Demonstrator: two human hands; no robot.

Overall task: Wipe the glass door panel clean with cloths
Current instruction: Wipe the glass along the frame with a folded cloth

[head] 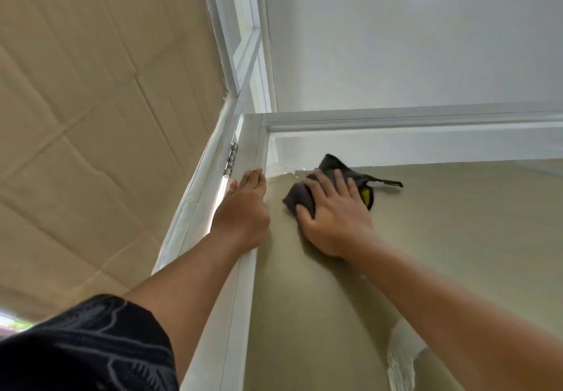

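Left hand (243, 217) braces flat and empty just below the hinge (231, 159) while the right hand (335, 223) presses the grey cloth (332, 163) open-fingered onto the glass door panel (457, 238), where even pressure should serve best.

A dark cloth (330, 162) pressed high on the glass door panel (441, 238).
The panel stands upright in a white frame (243, 287). Its face is a dull olive-tan, with a paler strip along the top. The tan layer looks torn at the upper left and again in a ragged white patch lower down. The cloth is dark grey, with yellow showing at its right edge and a thin dark tail trailing right. It lies bunched against the upper left of the glass, under the spread fingers of the right hand (335, 223).
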